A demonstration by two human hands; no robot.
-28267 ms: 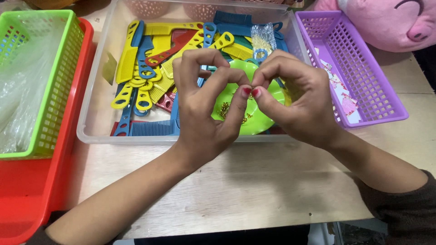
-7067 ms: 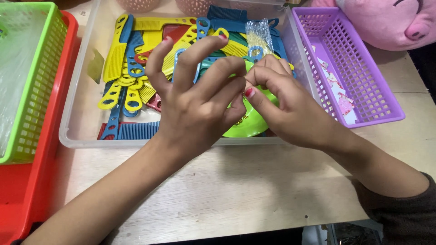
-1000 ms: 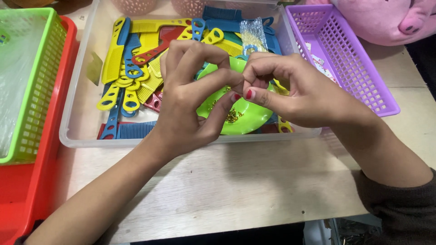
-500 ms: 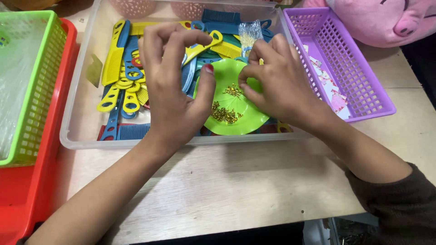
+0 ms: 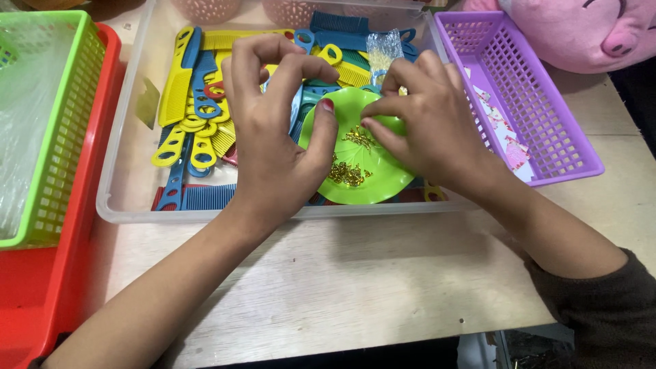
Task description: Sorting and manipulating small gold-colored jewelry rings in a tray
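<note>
Picking at tiny gold bits [image 5: 348,171] on green plate [image 5: 383,184], which sits in clear bin [image 5: 123,198] on bench [image 5: 342,287]. Right hand [image 5: 430,130] pinches narrow over them; left hand [image 5: 273,143] loosely curled, thumb on rim. Next likely needs fine fingertip pinch.

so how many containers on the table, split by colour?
Clear bin: 1
Green basket: 1
Red tray: 1
Purple basket: 1
Green dish: 1, inside the clear bin, under the left hand and right hand
Total: 5
</note>
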